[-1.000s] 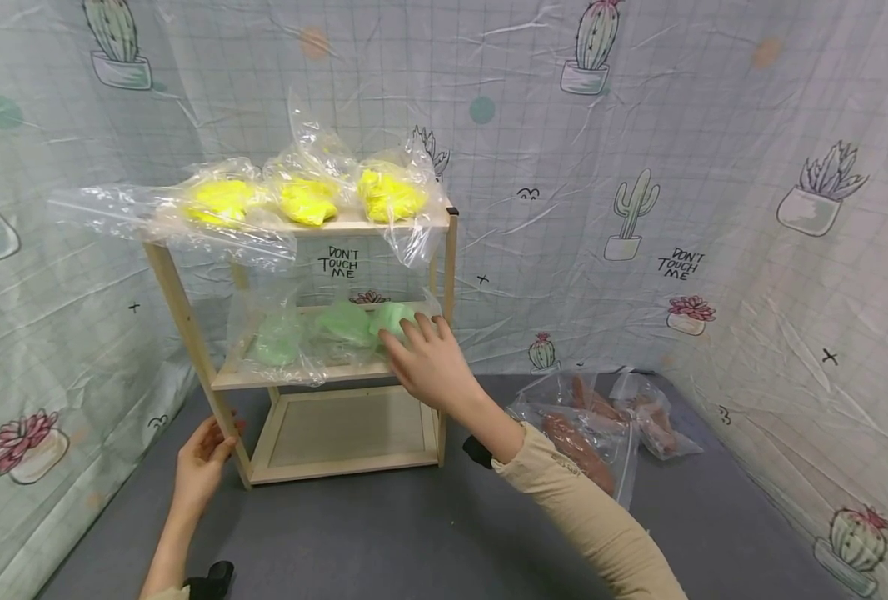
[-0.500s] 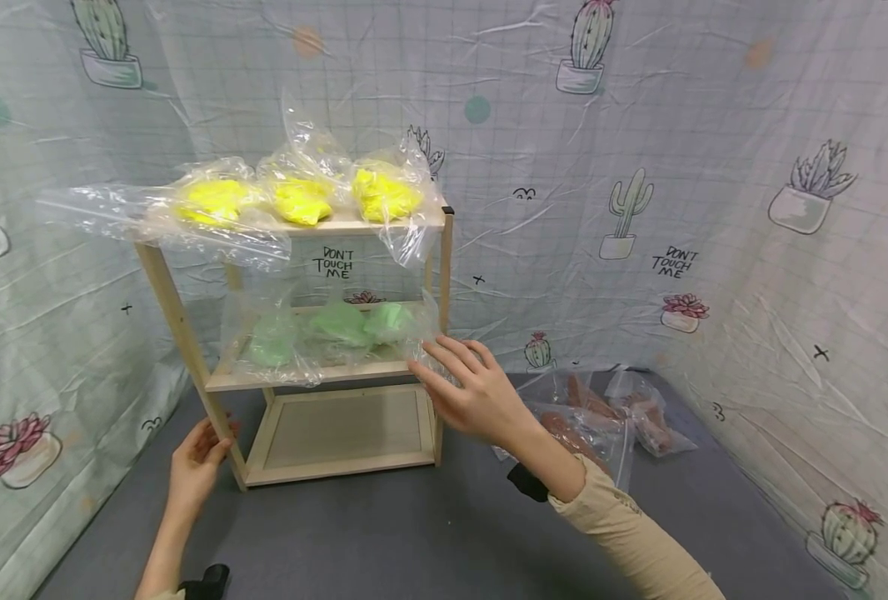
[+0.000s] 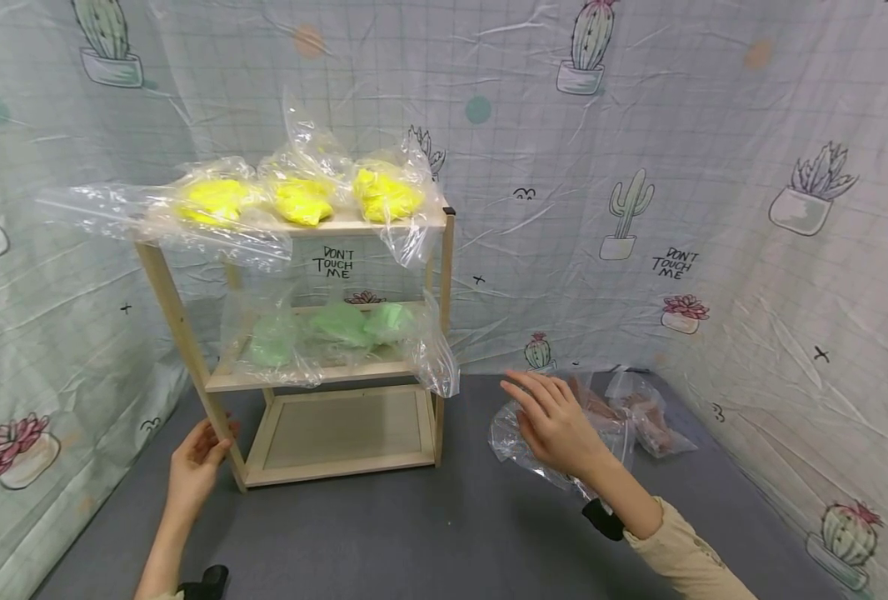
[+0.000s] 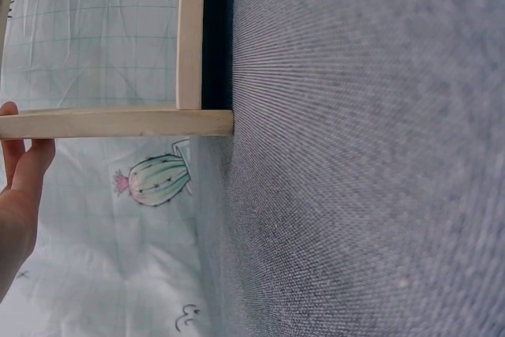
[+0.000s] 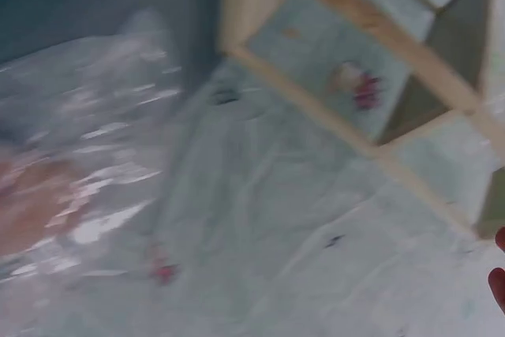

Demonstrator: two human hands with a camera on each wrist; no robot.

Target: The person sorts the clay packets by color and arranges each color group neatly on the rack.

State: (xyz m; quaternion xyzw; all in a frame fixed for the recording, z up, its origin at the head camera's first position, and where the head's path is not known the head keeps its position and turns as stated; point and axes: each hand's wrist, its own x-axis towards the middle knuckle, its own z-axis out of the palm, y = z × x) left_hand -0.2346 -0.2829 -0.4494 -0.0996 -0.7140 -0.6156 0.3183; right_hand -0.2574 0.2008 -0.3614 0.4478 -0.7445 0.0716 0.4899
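My left hand grips the front left post of a small wooden shelf rack, pinching it between thumb and fingers low down. With fingers loosely extended and holding nothing, my right hand hovers in front of clear zip bags of reddish-brown lumps on the right. It partly hides the nearer bag; another bag lies behind. Brown filling shows blurred through plastic in the right wrist view. Bags with green lumps sit on the middle shelf, bags with yellow lumps on the top.
Beneath everything is a dark grey tabletop. A cactus-print sheet hangs behind and along both sides. One bag flap overhangs the middle shelf at the right, and another flap sticks out left from the top.
My right hand has left the right-hand green bag on the middle shelf and moved right and down to the brown bags. The left hand stays on the post.
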